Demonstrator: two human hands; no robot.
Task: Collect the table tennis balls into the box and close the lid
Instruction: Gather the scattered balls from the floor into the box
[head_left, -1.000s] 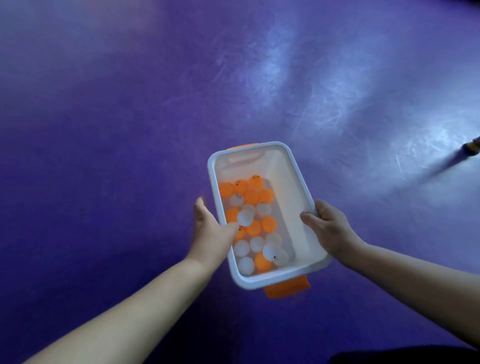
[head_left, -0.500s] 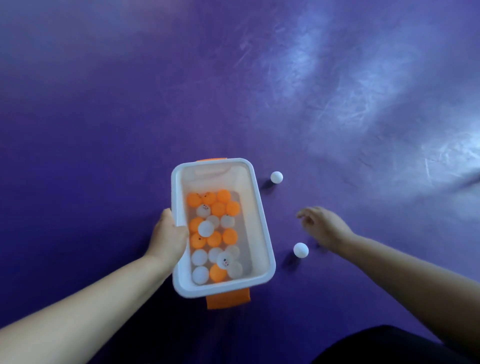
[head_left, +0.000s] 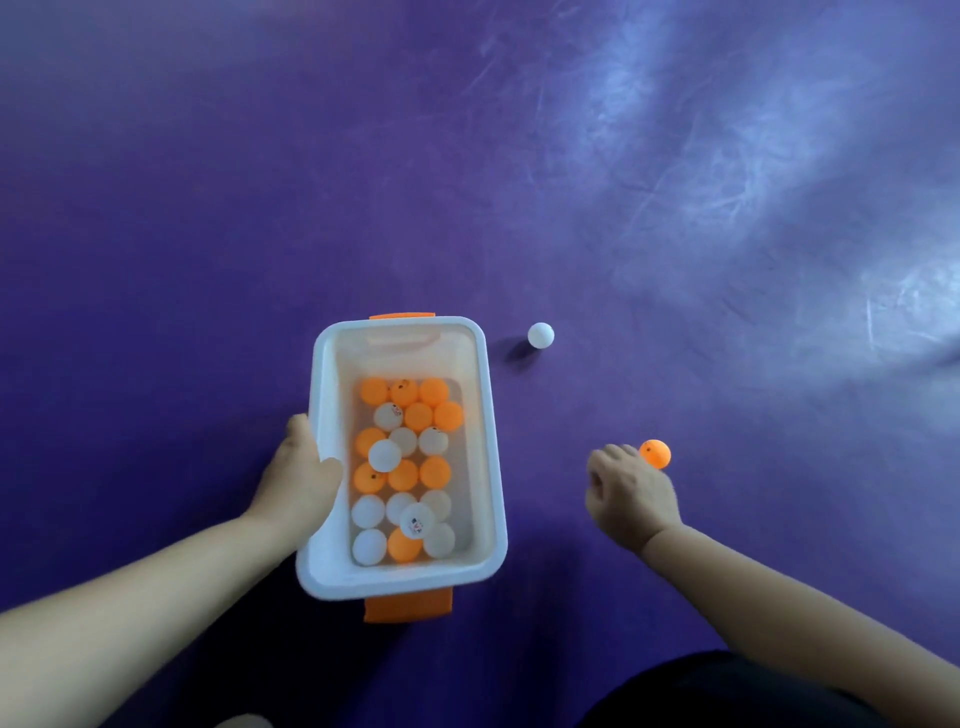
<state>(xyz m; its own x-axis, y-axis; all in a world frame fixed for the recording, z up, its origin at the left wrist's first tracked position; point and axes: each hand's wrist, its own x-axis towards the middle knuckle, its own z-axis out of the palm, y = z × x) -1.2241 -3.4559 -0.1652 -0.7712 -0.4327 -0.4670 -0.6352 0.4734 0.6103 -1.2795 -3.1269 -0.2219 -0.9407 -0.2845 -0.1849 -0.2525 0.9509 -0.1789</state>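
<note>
Purple floor (head_left: 208, 260), glossy, scuffed with pale streaks toward the far right, seen from the head. On it, near the middle, a white box (head_left: 496, 467), open at the top, long side running away from the viewer, with an orange latch (head_left: 408, 609) at the near end and a second latch (head_left: 401, 315) just showing at the far end. Inside, a layer of table tennis balls (head_left: 402, 475), orange and white mixed, covering the bottom, a couple perched on top of the others. On the box's left rim, the left hand (head_left: 298, 480), thumb hooked over the edge into the box, fingers (head_left: 300, 426) round the outside wall, gripping. Off the box's far right corner, apart from it, a loose white ball (head_left: 541, 334) on the floor. Right of the box, the right hand (head_left: 631, 493) low over the floor, back upward, fingers curled under; impossible to tell whether holding anything. Just beside those fingertips, perhaps touching, an orange ball (head_left: 655, 453). At the lower right of the view, dark clothing (head_left: 727, 696).
</note>
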